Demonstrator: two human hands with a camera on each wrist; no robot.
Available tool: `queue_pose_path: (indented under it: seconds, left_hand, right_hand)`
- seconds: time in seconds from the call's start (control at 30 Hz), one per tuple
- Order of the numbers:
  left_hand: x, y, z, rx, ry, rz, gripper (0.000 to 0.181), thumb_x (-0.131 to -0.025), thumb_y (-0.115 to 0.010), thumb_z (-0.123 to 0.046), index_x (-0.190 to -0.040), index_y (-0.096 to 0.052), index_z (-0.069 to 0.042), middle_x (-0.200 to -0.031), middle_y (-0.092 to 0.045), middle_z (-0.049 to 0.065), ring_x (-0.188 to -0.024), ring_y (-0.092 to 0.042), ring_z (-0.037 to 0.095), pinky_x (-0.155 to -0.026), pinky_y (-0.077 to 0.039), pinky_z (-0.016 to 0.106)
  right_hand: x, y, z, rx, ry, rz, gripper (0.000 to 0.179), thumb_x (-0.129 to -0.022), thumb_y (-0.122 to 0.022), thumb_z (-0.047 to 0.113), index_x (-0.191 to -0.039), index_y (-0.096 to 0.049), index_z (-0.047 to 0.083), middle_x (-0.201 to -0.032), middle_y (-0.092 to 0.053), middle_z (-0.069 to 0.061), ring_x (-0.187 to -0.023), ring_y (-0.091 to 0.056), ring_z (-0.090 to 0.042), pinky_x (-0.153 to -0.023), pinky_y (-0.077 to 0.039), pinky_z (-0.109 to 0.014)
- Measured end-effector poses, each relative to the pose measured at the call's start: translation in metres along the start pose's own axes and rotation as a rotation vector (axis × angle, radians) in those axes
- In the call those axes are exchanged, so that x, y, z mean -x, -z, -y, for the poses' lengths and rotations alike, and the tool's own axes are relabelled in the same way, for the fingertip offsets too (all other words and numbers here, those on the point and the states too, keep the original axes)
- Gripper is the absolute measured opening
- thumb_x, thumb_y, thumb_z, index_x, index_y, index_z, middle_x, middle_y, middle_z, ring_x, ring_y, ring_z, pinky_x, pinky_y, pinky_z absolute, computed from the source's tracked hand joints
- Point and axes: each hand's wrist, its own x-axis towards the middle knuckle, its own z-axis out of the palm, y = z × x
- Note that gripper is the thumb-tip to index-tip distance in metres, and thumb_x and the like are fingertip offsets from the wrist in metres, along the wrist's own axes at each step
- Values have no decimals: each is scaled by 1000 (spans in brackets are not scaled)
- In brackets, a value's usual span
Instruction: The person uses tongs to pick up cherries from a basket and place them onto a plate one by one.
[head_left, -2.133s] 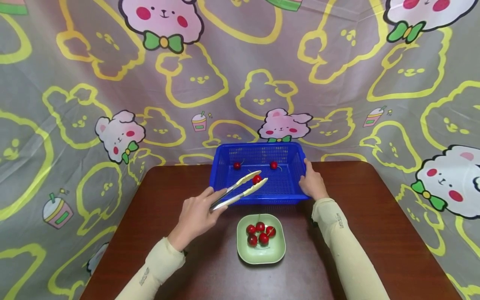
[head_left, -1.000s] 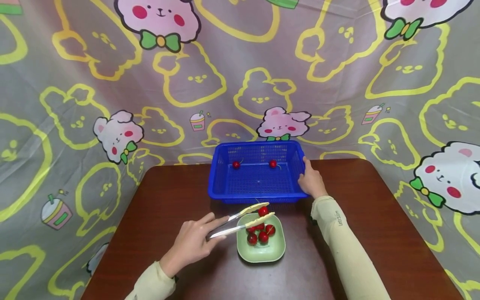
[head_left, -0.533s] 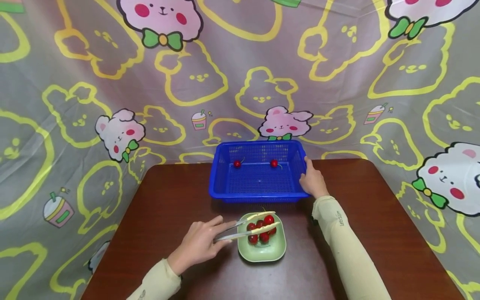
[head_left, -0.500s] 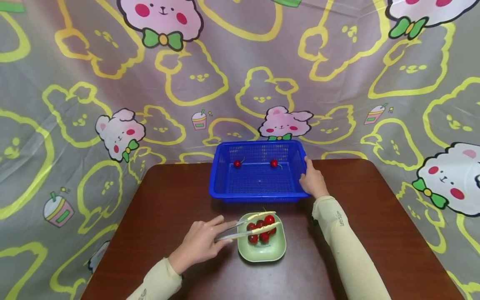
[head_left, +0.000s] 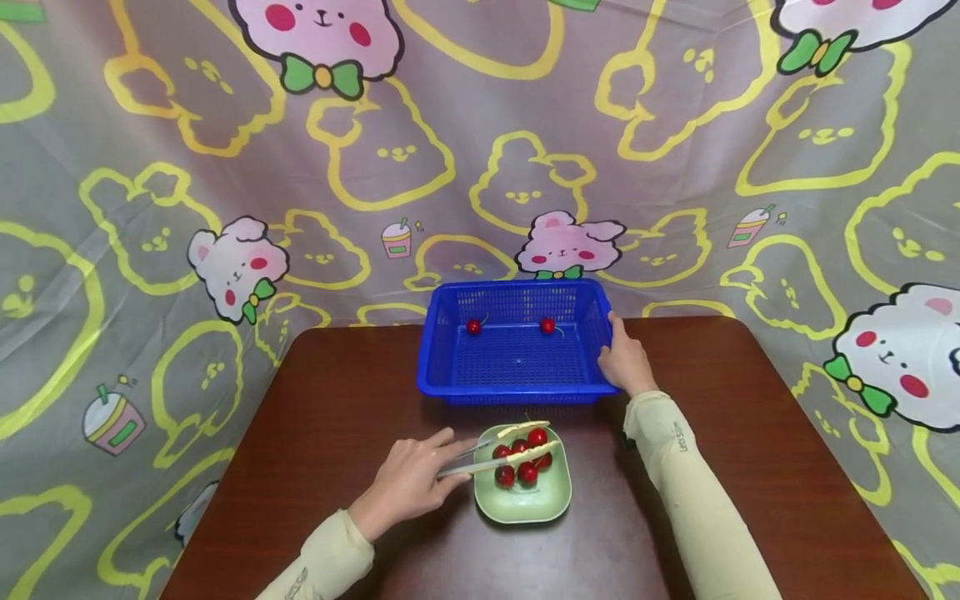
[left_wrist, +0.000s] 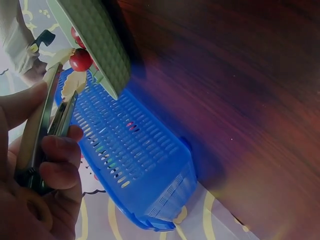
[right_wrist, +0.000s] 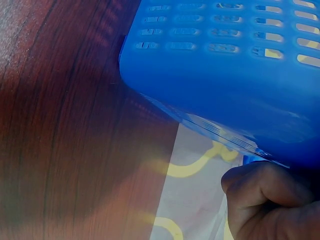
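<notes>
My left hand (head_left: 408, 482) grips a pair of tongs (head_left: 534, 453) with pale yellow tips. Between those tips sits a red cherry (head_left: 537, 436), at the far side of a light green square dish (head_left: 522, 508). Several other cherries (head_left: 527, 474) lie in the dish, partly covered by the tongs. In the left wrist view, fingers and thumb wrap the tongs' arms, and the cherry (left_wrist: 81, 60) shows at the dish's edge. My right hand (head_left: 626, 360) holds the right rim of a blue perforated basket (head_left: 517, 390), thumb inside; the right wrist view shows the curled hand (right_wrist: 270, 197) at the basket's edge.
Two cherries with stems lie in the basket, one at back left (head_left: 473, 327) and one at back right (head_left: 547, 326). Basket and dish stand on a dark brown wooden table (head_left: 345, 375). A patterned cloth (head_left: 420, 167) hangs behind and along both sides.
The tongs have carried a cherry from the basket toward me and down to the dish. During the last half second they have barely moved. My right hand has stayed on the basket.
</notes>
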Motion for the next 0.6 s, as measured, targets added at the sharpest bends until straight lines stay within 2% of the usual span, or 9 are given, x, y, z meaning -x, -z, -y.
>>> queue_pose_path:
  seconds: [0.17, 0.6]
  left_hand:
    - [-1, -1, 0, 3, 8, 13, 47, -87, -82, -41, -131, -72, -28, -88, -57, -8, -51, -42, 3, -47, -35, 26]
    - [3, -1, 0, 2, 17, 19, 46, -88, -80, -43, -131, -72, -28, -89, -57, -8, -53, -43, 2, -48, -34, 24]
  right_hand:
    - [0, 0, 0, 3, -2, -4, 69, -103, -45, 11, -165, -15, 7, -141, -50, -42, -123, -56, -59, -105, -43, -66]
    - [0, 0, 0, -3, -4, 0, 69, -104, -44, 11, -165, -13, 7, -139, -52, -43, -119, -58, -57, -103, -44, -65]
